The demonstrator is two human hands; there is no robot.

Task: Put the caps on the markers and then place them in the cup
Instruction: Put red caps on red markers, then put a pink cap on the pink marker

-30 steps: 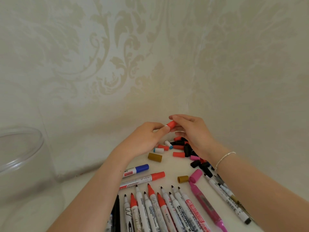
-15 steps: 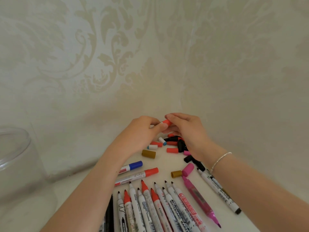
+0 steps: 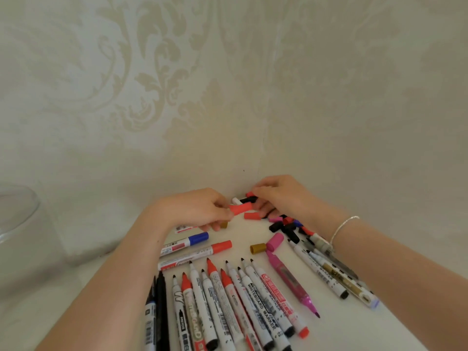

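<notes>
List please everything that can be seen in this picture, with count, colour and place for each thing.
Red cap: one, pinched in the left hand's fingertips, above the table.
Loose caps: a pile, mostly black, red and pink; count unclear; far side under the right hand.
Gold caps: two, one beside the pink cap, one under the left hand.
Capped markers: two, blue cap and red cap, lying centre.
Uncapped markers: about a dozen, red and black tips, in a row near the person.
Pink marker: one, uncapped, right of the row.
Clear cup: one, far left.
Table: white.
Wall: cream, patterned.
Left hand: holds the cap.
Right hand: over the pile, bracelet on its wrist.
</notes>
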